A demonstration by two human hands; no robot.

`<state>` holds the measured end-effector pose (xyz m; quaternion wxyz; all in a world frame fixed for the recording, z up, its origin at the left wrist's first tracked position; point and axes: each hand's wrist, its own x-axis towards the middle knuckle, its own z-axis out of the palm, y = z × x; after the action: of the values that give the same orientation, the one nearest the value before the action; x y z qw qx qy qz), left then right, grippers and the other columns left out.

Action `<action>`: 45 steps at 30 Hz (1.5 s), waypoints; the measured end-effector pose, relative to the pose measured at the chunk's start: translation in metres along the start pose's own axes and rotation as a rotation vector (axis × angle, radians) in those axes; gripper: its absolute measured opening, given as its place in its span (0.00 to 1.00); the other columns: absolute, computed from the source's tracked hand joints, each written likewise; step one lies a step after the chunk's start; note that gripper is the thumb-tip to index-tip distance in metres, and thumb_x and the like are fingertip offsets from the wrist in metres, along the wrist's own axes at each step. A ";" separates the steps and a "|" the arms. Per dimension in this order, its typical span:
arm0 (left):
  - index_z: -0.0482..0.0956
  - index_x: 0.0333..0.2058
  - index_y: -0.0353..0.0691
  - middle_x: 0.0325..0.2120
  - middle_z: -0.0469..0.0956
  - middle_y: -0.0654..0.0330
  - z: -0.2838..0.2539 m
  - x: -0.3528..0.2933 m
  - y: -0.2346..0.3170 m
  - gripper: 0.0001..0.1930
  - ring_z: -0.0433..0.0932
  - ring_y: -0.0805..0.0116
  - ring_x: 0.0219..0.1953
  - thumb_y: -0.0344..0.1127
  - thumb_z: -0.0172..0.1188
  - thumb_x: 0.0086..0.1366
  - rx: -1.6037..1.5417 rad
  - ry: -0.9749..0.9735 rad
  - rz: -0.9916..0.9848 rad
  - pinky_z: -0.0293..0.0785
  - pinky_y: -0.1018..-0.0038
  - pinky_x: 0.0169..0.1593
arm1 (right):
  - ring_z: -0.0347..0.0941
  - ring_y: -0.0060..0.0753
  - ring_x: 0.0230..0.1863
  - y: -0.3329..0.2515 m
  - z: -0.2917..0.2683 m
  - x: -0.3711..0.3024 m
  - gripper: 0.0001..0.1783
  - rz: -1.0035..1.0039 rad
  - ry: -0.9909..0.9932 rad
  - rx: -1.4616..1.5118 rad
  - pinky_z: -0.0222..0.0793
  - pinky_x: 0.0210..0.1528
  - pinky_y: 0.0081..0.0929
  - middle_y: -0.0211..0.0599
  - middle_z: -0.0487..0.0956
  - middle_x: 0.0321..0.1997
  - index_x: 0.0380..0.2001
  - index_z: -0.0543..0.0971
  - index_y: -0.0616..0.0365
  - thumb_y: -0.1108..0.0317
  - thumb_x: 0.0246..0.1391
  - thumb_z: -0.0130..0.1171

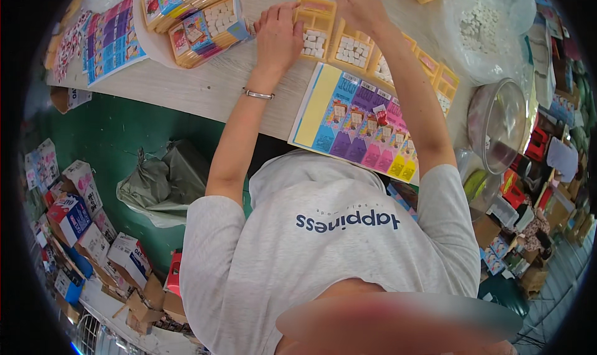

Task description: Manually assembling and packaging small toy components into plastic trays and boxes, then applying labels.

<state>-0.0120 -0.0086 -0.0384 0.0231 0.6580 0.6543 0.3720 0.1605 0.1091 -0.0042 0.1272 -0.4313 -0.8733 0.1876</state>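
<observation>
My left hand (278, 39) lies at the left edge of the leftmost yellow plastic tray (315, 20). Its fingers are spread, with thumb and forefinger touching the tray. Small white blocks (313, 43) fill that tray's near compartment. My right hand (357, 5) is above the far side of the tray row, its fingertips hidden or cut off at the top edge. Under it stands a second yellow tray (341, 57) with white blocks, and more such trays run to the right, partly behind my right forearm. A colourful printed card sheet (339, 115) lies nearest me, with a small red-and-white piece (380, 115) on it.
Filled, stacked trays (208, 31) stand at the left beside printed sheets (112, 41). A clear bag of white blocks (482, 31) and a transparent bowl (496, 125) are at the right. Cartons (68, 218) and a grey-green bag (163, 184) occupy the floor.
</observation>
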 end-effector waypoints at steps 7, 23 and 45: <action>0.80 0.49 0.47 0.48 0.78 0.61 0.002 0.016 0.023 0.17 0.74 0.56 0.51 0.41 0.62 0.62 0.138 -0.242 0.259 0.67 0.57 0.55 | 0.71 0.31 0.27 0.034 -0.110 -0.140 0.20 0.199 0.295 1.173 0.66 0.30 0.27 0.35 0.75 0.29 0.51 0.76 0.58 0.56 0.69 0.44; 0.84 0.42 0.46 0.42 0.81 0.59 0.127 0.022 0.248 0.12 0.77 0.58 0.49 0.41 0.58 0.63 -0.227 -0.446 0.738 0.68 0.56 0.55 | 0.68 0.66 0.58 0.204 -0.186 -0.590 0.32 1.631 0.188 -0.428 0.64 0.59 0.55 0.56 0.75 0.58 0.54 0.74 0.60 0.45 0.68 0.32; 0.83 0.37 0.42 0.33 0.78 0.56 -0.008 -0.036 0.190 0.11 0.79 0.56 0.34 0.39 0.68 0.58 -0.199 -0.867 0.230 0.75 0.66 0.35 | 0.79 0.43 0.37 -0.029 -0.032 -0.305 0.07 0.375 0.255 0.240 0.75 0.37 0.36 0.39 0.79 0.33 0.32 0.79 0.57 0.69 0.51 0.65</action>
<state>0.1490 -0.0710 0.0489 0.3164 0.8158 0.4682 0.1233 0.3336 -0.1444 0.0188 0.2496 -0.5878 -0.7262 0.2546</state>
